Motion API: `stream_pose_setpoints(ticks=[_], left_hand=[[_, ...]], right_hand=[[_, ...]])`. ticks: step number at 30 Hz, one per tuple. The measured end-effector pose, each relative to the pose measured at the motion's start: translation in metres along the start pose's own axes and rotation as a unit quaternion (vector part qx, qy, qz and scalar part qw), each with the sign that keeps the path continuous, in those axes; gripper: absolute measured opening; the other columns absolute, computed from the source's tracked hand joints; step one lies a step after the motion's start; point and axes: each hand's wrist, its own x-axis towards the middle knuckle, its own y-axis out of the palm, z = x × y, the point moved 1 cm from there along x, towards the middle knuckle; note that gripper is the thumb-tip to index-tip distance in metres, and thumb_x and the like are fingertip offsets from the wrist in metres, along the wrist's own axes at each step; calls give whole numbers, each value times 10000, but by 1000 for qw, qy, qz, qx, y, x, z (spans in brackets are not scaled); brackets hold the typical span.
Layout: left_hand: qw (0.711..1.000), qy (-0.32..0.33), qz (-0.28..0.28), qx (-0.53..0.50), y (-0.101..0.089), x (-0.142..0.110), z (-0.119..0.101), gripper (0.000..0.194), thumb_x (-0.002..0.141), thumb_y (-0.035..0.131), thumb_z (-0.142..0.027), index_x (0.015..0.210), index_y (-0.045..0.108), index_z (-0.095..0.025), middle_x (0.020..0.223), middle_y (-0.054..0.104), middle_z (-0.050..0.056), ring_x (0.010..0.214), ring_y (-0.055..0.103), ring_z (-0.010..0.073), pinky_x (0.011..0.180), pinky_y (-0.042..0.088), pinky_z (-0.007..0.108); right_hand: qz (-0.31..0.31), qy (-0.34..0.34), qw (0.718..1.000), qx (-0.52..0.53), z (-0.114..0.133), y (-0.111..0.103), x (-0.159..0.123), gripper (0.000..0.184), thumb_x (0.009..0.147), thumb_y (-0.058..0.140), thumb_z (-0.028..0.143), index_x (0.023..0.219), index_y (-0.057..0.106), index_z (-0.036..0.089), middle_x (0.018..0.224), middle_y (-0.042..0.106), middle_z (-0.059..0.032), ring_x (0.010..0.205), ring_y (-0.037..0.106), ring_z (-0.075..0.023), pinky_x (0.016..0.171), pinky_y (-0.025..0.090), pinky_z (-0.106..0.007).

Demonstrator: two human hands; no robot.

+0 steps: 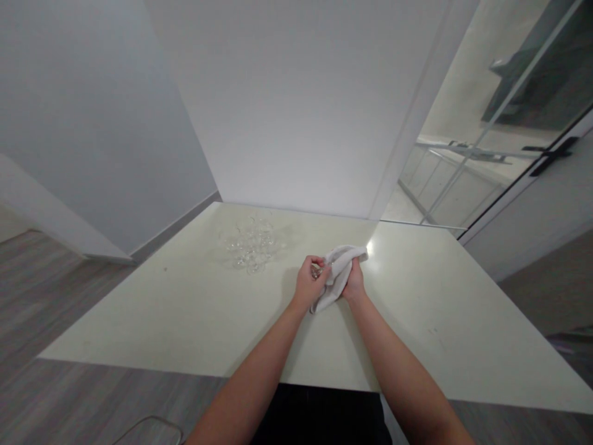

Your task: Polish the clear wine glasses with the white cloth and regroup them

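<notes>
My left hand [309, 287] is closed, fingers curled round a small clear glass [316, 272] that is partly hidden by the fingers and the cloth. A white cloth [341, 269] bunches up against that glass, its lower corner hanging toward the table. Gripping the cloth from the right side is my right hand [354, 283], with several of its fingers hidden in the folds. Left of my hands, a cluster of clear glassware [252, 247] stands on the table; its exact shapes blur together.
The pale, glossy table [185, 315] spans the view before me, its far edge against a white wall [296, 111]. A glass-paned partition [463, 167] and a door with a black handle [553, 154] are at the right. A thin cable [152, 418] lies on the wood-look floor.
</notes>
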Motion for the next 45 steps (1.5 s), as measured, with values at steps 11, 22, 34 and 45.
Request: stream_pose_setpoints(ticks=[11, 22, 34, 45], left_hand=[[983, -157, 26, -95, -2, 12, 16, 303, 810, 499, -483, 814, 527, -182, 609, 526, -45, 336, 332, 55, 358, 216, 201], [972, 198, -2, 130, -4, -4, -7, 127, 799, 580, -321, 805, 571, -195, 808, 579, 30, 714, 525, 131, 676, 428, 255], [984, -134, -44, -113, -9, 14, 9, 363, 799, 461, -535, 771, 531, -180, 585, 496, -31, 383, 362, 70, 388, 242, 207], [996, 74, 15, 40, -5, 1, -7, 242, 772, 577, -419, 702, 568, -187, 666, 530, 10, 558, 463, 110, 526, 386, 230]], right_hand=[[-17, -69, 997, -42, 5, 5, -8, 304, 635, 746, 320, 875, 611, 190, 749, 696, 29, 635, 625, -149, 602, 506, -264], [-88, -4, 996, 32, 4, 5, -6, 384, 720, 622, 573, 791, 589, 197, 669, 670, 27, 624, 623, -150, 582, 514, -259], [-30, -88, 991, -98, 4, 15, -19, 335, 628, 697, 228, 934, 561, 209, 790, 681, 35, 691, 624, -137, 639, 506, -253], [-37, -60, 995, -75, 6, 12, -17, 244, 667, 699, 338, 831, 612, 178, 707, 696, -1, 580, 620, -147, 578, 507, -264]])
